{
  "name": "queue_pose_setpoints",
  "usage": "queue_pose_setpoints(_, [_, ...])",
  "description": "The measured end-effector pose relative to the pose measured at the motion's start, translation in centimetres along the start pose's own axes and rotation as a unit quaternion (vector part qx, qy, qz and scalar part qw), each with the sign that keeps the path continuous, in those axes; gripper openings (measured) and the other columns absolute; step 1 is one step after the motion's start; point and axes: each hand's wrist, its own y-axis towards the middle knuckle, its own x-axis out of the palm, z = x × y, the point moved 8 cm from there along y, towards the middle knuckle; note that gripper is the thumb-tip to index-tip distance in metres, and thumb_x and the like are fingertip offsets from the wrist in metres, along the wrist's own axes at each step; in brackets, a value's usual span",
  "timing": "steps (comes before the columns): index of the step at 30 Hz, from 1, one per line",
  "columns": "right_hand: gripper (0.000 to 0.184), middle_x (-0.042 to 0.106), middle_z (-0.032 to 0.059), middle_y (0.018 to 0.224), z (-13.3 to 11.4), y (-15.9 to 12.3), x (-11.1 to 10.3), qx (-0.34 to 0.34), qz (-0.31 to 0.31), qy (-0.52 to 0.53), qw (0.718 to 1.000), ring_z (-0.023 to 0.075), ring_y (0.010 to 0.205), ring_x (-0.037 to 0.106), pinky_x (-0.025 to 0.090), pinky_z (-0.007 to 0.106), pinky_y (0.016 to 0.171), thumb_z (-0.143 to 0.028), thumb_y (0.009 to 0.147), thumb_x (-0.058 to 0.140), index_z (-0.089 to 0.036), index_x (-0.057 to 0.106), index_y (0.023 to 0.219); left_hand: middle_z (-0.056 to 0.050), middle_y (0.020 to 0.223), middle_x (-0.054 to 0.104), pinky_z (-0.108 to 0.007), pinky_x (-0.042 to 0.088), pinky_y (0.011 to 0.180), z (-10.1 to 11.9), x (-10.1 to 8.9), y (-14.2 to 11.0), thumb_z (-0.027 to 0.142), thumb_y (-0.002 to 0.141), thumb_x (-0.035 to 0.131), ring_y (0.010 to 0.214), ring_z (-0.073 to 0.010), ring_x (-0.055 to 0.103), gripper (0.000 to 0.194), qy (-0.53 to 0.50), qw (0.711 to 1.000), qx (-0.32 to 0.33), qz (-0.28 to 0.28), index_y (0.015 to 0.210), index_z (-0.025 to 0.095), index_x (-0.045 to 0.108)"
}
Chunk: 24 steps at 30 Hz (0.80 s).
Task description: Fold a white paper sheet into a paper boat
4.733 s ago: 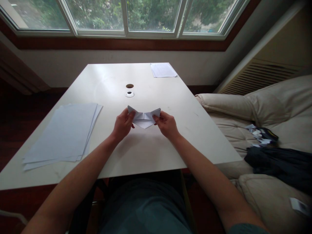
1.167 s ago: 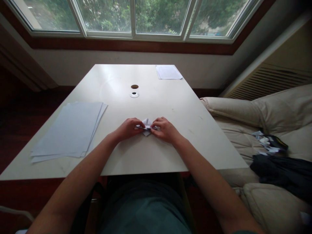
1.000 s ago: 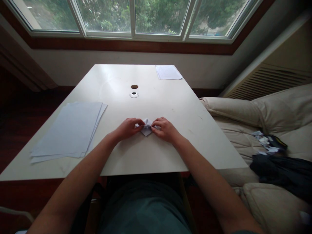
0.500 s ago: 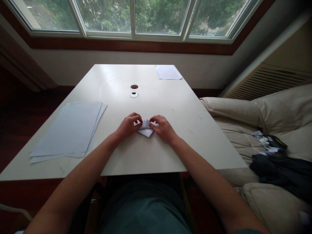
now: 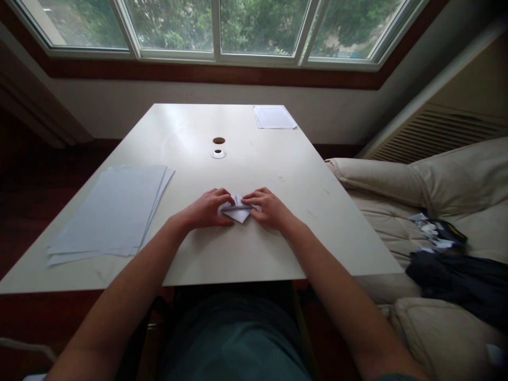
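A small folded white paper (image 5: 237,213) lies on the table between my two hands, its lower point toward me and a raised crease across it. My left hand (image 5: 208,208) is at its left side, fingertips on the upper fold and thumb lower down by the left corner. From the other side, my right hand (image 5: 270,208) grips the right part, with the fingers on top and the thumb near the right edge. Parts of both upper corners are hidden under my fingers.
The white table (image 5: 190,185) carries a stack of large white sheets (image 5: 111,206) at left and a smaller paper pile (image 5: 274,117) at the far right corner. A round hole (image 5: 218,141) and a ring (image 5: 218,154) sit mid-table. A beige sofa (image 5: 373,174) holds dark cloth (image 5: 456,280).
My left thumb has moved down and away from its fingers. The right fingers have shifted onto the upper fold, and more of the paper's crossing crease shows. The paper stays in place.
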Motion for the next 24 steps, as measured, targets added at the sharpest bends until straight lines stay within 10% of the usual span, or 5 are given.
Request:
queue_pose_setpoints(6, [0.040, 0.070, 0.0035, 0.118, 0.2, -0.2, 0.0, 0.003, -0.024, 0.033, 0.999, 0.0242, 0.111, 0.056, 0.043, 0.044, 0.102, -0.020, 0.081, 0.065, -0.029, 0.070, 0.119, -0.006, 0.096, 0.069, -0.028, 0.049, 0.078, -1.5, 0.1, 0.5, 0.033, 0.092, 0.057, 0.082, -0.0160, 0.063, 0.020, -0.061, 0.996, -0.039, 0.048, 0.092, 0.020, 0.072])
queue_pose_setpoints(24, [0.019, 0.070, 0.0075, 0.102, 0.0, 0.4, 0.6, 0.009, 0.035, 0.041, 0.998, 0.0221, 0.100, 0.059, 0.045, 0.038, 0.094, -0.028, 0.093, 0.055, -0.021, 0.073, 0.099, -0.004, 0.082, 0.069, -0.024, 0.044, 0.068, -2.4, 0.1, 0.6, 0.033, 0.089, 0.058, 0.071, -0.0136, 0.059, 0.022, -0.067, 0.989, -0.101, 0.088, 0.080, 0.018, 0.071])
